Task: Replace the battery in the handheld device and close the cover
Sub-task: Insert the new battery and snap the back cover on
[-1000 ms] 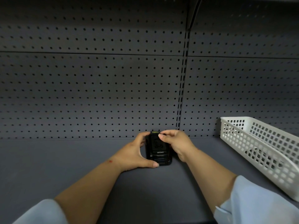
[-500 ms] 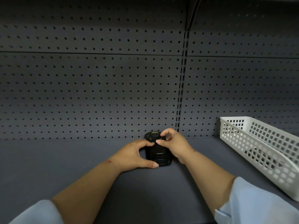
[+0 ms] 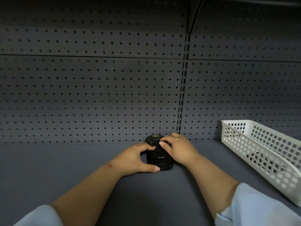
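Black plastic handheld device [image 3: 160,158] lies flat on the dark grey shelf [image 3: 65,168], back side up, close to the pegboard wall [image 3: 97,95] at the rear. On its back I can read a small white logo "urovo", and at its far end there is a yellowish label. Both hands are on it.

Left hand [image 3: 135,158] holds the device from the left side: the thumb lies along the near left corner w/ the tip touching the shelf just beside the device, and the forefinger is curled over the upper left edge. So this hand grips the device, fingers bent around it.

Right hand [image 3: 178,148] rests on the upper right part of the device, fingers curled, fingertips pressing on the back near the top. If it pinches a latch or only presses the cover, I cannot tell; the fingers hide that spot. The cover seems to sit on the device, but whether it is fully shut is not clear from this view.

White plastic basket [image 3: 260,154] w/ a grid of holes stands on the same shelf at the right, well apart from the device. Light blue sleeves [image 3: 254,207] are pushed up on both forearms, approx. to the elbow.
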Tool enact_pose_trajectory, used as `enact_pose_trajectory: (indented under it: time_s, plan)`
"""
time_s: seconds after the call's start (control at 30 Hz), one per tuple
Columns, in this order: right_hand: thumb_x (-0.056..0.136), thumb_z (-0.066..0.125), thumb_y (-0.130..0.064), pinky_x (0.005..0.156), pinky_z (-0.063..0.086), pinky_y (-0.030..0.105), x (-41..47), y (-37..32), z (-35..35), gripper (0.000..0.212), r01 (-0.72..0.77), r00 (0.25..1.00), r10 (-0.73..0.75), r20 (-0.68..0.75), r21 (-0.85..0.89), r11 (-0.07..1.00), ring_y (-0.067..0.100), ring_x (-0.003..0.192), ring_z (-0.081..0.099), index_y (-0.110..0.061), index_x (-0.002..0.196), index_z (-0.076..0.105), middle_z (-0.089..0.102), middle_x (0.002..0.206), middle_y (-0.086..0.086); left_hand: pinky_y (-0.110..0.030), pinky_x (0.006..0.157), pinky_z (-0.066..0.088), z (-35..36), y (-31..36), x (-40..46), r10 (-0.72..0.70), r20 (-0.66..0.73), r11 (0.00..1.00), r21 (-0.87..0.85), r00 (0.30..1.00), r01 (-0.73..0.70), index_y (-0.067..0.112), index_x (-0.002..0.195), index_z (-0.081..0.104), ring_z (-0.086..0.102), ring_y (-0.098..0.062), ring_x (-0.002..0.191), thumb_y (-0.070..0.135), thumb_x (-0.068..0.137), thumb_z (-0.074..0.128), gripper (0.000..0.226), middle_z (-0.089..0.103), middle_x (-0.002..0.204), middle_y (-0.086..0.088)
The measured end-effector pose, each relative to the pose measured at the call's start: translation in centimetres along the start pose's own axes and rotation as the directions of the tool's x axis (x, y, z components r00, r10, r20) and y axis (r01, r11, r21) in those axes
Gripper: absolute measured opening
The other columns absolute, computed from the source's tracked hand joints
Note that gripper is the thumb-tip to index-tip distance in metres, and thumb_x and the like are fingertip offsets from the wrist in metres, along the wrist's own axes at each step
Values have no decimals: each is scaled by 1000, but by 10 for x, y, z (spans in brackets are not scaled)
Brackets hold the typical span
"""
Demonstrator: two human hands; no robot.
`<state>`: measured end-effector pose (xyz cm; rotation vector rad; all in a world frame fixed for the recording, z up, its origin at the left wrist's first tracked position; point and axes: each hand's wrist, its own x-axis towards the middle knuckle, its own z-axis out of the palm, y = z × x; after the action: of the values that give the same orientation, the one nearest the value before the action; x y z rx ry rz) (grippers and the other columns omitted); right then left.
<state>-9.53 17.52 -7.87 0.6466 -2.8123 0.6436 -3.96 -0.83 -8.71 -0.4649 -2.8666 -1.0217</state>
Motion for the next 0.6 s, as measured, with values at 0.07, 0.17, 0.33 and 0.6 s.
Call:
enact_pose_trajectory:
  time_s: [0.07,0.17,0.33,0.6]
  plan:
    - [94,35,-44,95,38,34,-1,-3,-2,38,33,999,-36,-22,-102,994,21,115,43,-25,121,54,55,116,3,-19,103,29,0,1,0,5,-5,1000,7,1000,-4,32,127,47,41,-1,120,48,62,77,73,45,133,11]
    - [95,29,-45,92,37,35,0,-6,-3,42,71,995,-86,-55,-237,969,22,110,46,-21,117,56,58,113,3,-17,101,28,1,1,-1,11,-10,1000,18,1000,-11,32,128,46,40,1,118,46,63,77,73,44,132,13]
    - [96,24,-46,95,34,36,0,-7,-6,44,81,994,-97,-44,-287,955,23,112,46,-22,118,53,57,115,3,-18,104,28,2,-1,-1,4,-12,1000,20,1000,-4,35,127,46,40,-1,123,49,62,77,73,43,137,10]
    - [94,25,-49,96,33,36,5,-6,-8,44,115,993,-118,9,-327,938,23,110,46,-18,109,53,56,112,5,-17,101,28,1,1,0,12,-15,999,47,1000,-11,33,128,45,40,-1,122,49,63,76,73,44,136,11]
